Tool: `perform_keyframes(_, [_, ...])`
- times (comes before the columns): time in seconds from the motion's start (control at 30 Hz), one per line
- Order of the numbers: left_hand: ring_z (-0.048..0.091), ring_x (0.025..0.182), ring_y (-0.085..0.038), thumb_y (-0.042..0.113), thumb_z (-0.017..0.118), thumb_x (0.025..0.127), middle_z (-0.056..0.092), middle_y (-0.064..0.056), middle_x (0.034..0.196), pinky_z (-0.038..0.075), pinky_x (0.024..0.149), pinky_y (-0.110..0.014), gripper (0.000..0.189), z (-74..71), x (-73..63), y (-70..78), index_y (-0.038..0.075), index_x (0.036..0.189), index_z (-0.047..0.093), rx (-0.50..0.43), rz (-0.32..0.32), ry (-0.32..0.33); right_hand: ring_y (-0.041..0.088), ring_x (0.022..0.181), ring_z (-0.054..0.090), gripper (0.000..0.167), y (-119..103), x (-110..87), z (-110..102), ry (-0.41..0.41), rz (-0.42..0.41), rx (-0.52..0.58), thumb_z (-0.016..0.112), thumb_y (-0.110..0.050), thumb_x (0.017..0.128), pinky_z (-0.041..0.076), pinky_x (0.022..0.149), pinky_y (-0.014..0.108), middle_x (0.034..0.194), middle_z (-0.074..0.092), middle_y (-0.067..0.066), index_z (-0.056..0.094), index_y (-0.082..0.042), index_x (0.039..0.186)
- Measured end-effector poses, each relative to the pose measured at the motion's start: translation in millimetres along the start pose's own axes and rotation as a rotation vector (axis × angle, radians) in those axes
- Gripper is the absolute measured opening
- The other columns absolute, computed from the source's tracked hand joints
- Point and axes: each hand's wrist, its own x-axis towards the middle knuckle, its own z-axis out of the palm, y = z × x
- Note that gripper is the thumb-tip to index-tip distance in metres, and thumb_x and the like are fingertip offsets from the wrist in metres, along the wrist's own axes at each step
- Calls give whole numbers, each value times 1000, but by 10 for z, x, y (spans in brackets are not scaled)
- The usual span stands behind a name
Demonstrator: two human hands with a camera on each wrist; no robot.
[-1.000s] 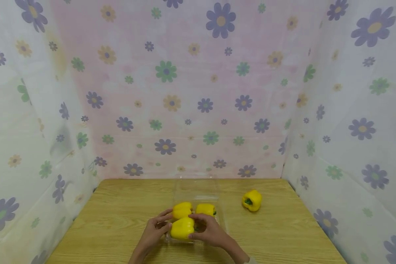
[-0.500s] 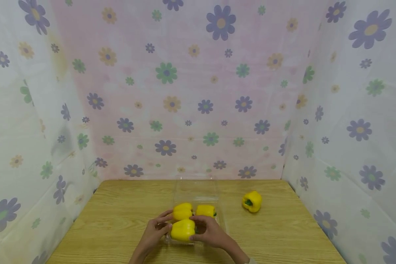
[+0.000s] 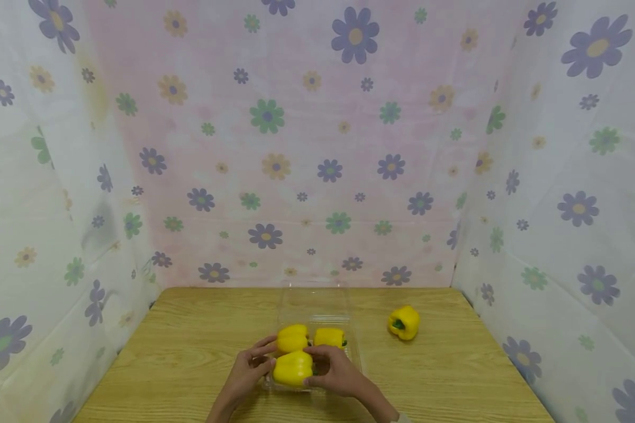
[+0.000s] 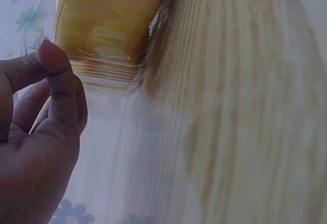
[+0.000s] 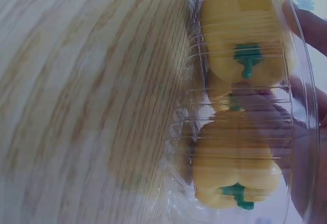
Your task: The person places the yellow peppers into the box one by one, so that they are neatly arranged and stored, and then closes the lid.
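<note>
In the head view a clear plastic clamshell container (image 3: 356, 359) lies on the table. Its front-left pepper, a yellow bell pepper (image 3: 293, 369), is gripped by my right hand (image 3: 341, 371) at its stem end. My left hand (image 3: 247, 370) is at the container's left side; in the left wrist view its thumb and fingers pinch the clear rim (image 4: 31, 40). Behind sit two more yellow peppers, one at back left (image 3: 293, 339) and one at back right (image 3: 330, 337). Through the container wall, the right wrist view shows green stems on the held pepper (image 5: 245, 25) and another pepper (image 5: 235, 157).
The container's transparent lid (image 3: 314, 302) lies folded back toward the rear edge. A loose yellow bell pepper (image 3: 404, 322) rests on the wooden table (image 3: 455, 370) at the right. Flower-printed curtains (image 3: 307, 147) enclose the back and both sides.
The front pepper and my right hand sit very slightly lower than a second ago. My left hand, the other peppers and the container look practically the same.
</note>
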Motion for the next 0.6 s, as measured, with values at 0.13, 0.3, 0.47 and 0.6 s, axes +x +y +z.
perform_keyframes(0.13, [61, 87, -13, 3, 64, 99, 32, -26, 161, 53, 69, -21, 43, 3, 1, -4, -11, 138, 56, -3, 1, -1, 33, 119, 65, 62, -3, -4, 4, 8, 6, 11, 81, -14, 89, 56, 96, 40, 138, 60, 24, 55, 9, 140])
perform_keyframes(0.3, [61, 87, -12, 4, 65, 98, 32, -26, 161, 53, 69, -20, 44, 12, -1, -4, -11, 138, 56, -12, -3, -1, 31, 118, 65, 63, 25, -15, 13, 33, 4, 5, 82, -14, 87, 56, 96, 40, 137, 61, 21, 55, 8, 140])
perform_keyframes(0.47, [61, 87, -12, 5, 66, 98, 32, -27, 161, 53, 69, -20, 45, 14, -6, 10, -11, 138, 56, -9, -2, 6, 32, 119, 63, 59, 23, -31, 20, 55, -26, -21, 79, -17, 90, 55, 98, 40, 135, 62, 18, 57, 5, 140])
perform_keyframes(0.6, [61, 87, -11, 7, 67, 98, 33, -26, 160, 53, 69, -20, 45, 9, -5, 7, -11, 138, 56, -1, 6, 6, 37, 121, 62, 54, 5, -45, 19, 63, -35, -13, 76, -16, 93, 54, 99, 41, 134, 61, 18, 57, 5, 139])
